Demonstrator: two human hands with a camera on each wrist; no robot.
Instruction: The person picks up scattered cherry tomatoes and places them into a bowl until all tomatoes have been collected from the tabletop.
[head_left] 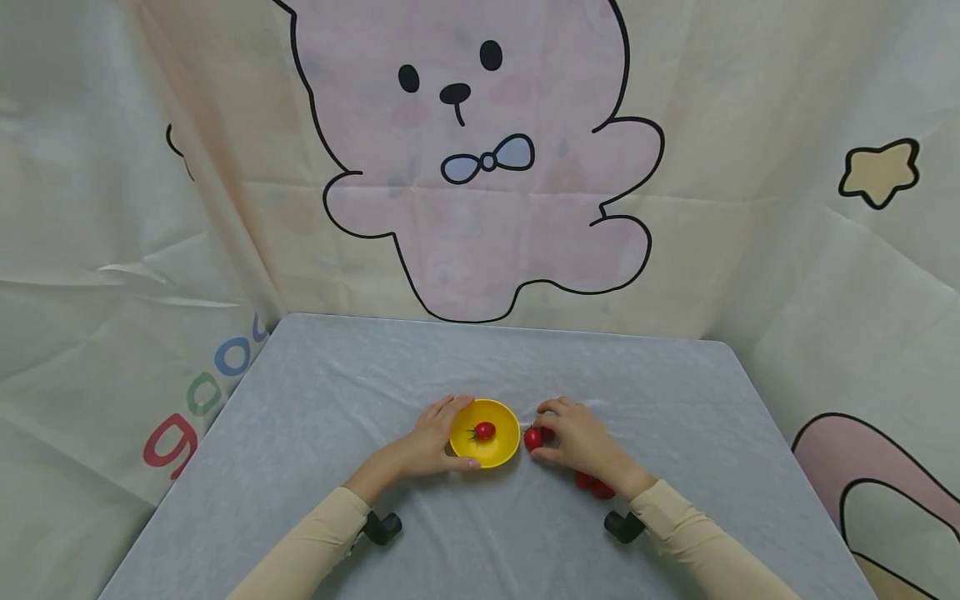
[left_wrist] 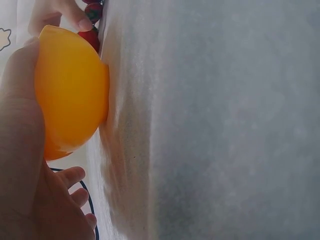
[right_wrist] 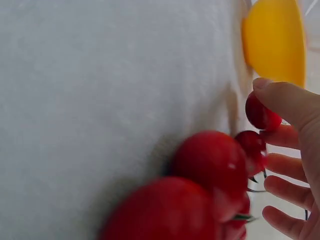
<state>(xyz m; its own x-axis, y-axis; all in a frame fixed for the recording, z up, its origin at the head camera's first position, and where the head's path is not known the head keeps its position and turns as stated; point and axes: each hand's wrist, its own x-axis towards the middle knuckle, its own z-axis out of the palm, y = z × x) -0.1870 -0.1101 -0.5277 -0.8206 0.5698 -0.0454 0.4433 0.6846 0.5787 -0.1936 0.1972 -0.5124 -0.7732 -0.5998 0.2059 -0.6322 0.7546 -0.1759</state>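
A yellow bowl (head_left: 501, 454) stands on the table with one small red tomato (head_left: 485, 431) inside, its green stem pointing left. My left hand (head_left: 429, 440) holds the bowl from its left side, thumb near the front rim and fingers at the back. Just right of the bowl, my right hand (head_left: 583, 435) pinches another small tomato (right_wrist: 262, 111) between thumb and index finger. One more tomato (right_wrist: 251, 150) sits close beside the held one, under the other fingers. Nearer the right wrist lie several tomatoes (head_left: 602, 489), partly hidden by the forearm.
A pale grey-blue cloth (head_left: 337, 375) covers the table. Behind it hangs a curtain (head_left: 465, 233) printed with a pink bear, and more printed cloth (head_left: 862, 333) closes off both sides. Black wrist mounts (head_left: 384, 528) sit at both cuffs.
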